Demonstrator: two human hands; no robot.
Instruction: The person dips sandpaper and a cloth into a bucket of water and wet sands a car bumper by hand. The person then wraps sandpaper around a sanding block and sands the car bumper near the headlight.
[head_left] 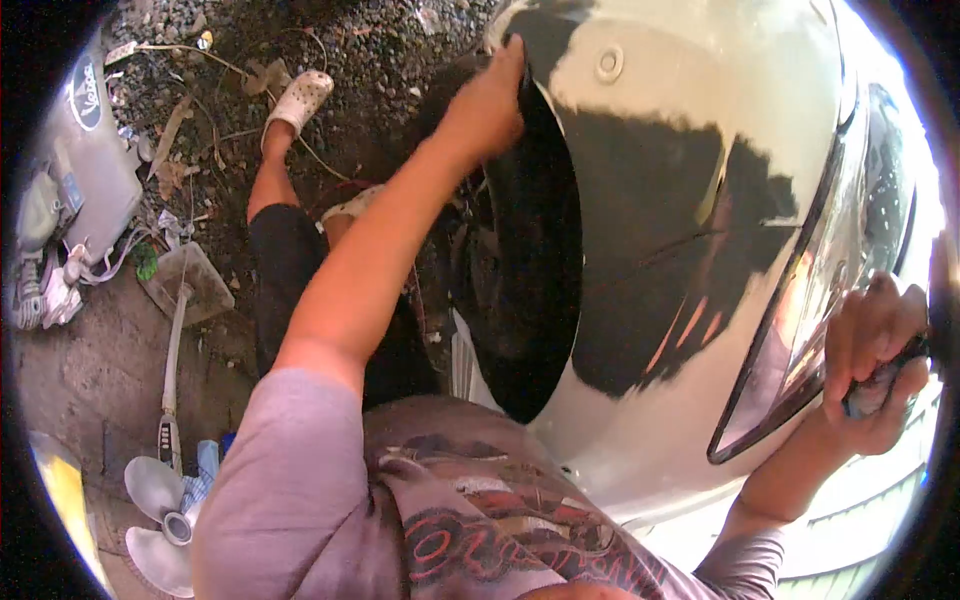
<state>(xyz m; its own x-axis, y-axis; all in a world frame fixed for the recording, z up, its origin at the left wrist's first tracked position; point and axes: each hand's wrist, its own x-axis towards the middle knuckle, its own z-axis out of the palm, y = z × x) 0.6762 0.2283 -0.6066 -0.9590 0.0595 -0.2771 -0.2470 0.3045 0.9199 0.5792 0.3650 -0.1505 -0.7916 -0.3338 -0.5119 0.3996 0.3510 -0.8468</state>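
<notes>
A pale car body panel (620,440) curves around a black wheel arch and carries a large dark grey patch (640,240) with ragged edges and a few orange-red streaks. My left hand (485,110) is at the upper edge of the wheel arch, its fingers closed near the dark area; what they hold, if anything, is hidden. Over at the right, beside the headlight (800,310), my right hand (875,350) is curled around a small dark and bluish object that I cannot make out.
Gravel (370,60) covers the ground at the top. A grey Vespa-marked panel (105,170), a dustpan-like tray (195,290) with a long handle and a fan with grey blades (155,555) lie at the left. My feet in pale clogs are beside the wheel.
</notes>
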